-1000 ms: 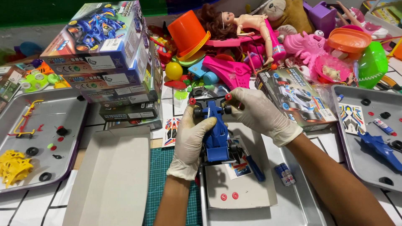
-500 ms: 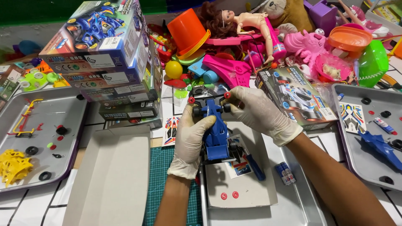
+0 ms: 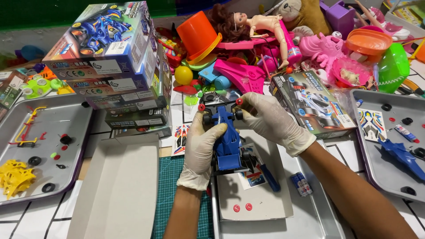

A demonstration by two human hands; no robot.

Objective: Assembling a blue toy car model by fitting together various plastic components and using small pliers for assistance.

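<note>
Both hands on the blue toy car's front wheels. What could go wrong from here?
1. The left hand and right hand pinch the blue toy race car at its front wheels; the small red hubs might pop off into the toy pile.
2. Two loose red caps on the white card could get knocked off.

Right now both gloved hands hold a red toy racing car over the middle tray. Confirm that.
Not quite: the toy racing car is blue, not red; only small hub pieces at its front are red. The head view shows the left hand and right hand holding it over the middle tray.
</note>
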